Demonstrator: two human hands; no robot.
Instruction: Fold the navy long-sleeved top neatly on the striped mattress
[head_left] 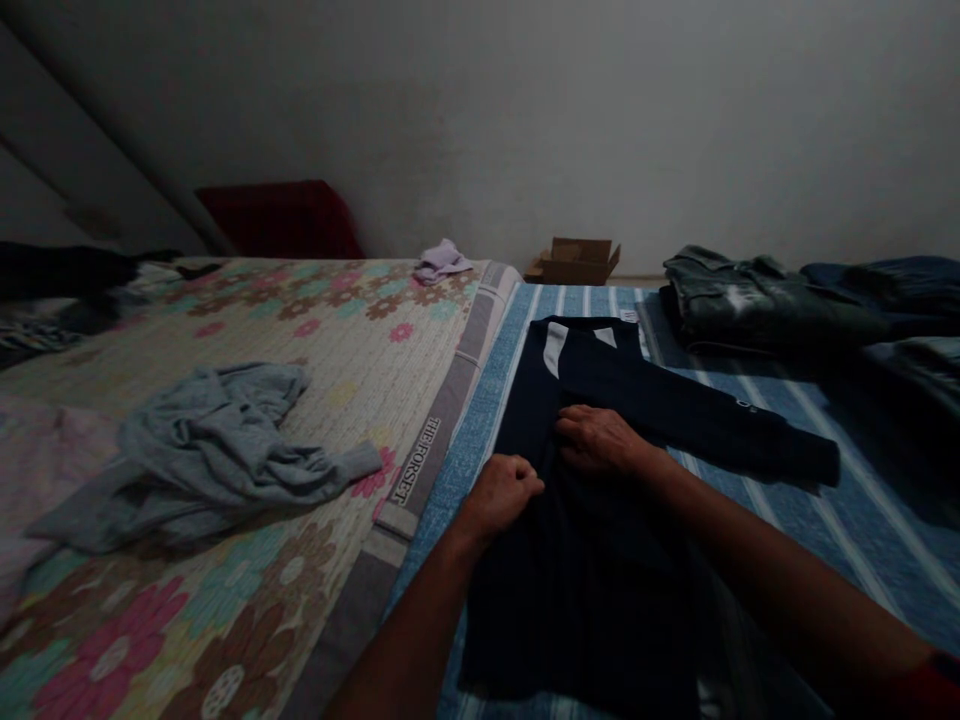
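Dark shirt [525,590]: long-sleeved, laid out on the blue striped sheet [844,525], right of the flowered mat; collar toward 12 o'clock, with pale patches just below it. Clock directions are taken from the shirt's middle.
Shirt sleeve [757,425]: stretched out toward 3 o'clock, a small pale mark near its end.
Left hand [501,495]: at 9 o'clock, over the shirt's edge; fingers bent round and clamped on the cloth.
Right hand [598,438]: near the middle, toward 12 o'clock; fingers curled together and clamped on the shirt front, their tips partly hidden in shadow.
Flowered mat [375,350]: left of the sheet, with a grey border lettered "THE FORSET".
Grey garment [217,450]: crumpled on the mat at 9 o'clock.
Lilac cloth [441,262]: bunched at 11 o'clock, near the mat's far edge.
Cardboard box [577,262]: flaps raised, at 12 o'clock, beyond the sheet.
Folded clothes [772,300]: dark, stacked at 2 o'clock.
Dark clothes [64,270]: heaped between 9 and 10 o'clock, at the picture's left margin.
Wall [525,130]: pale and dim, behind everything.
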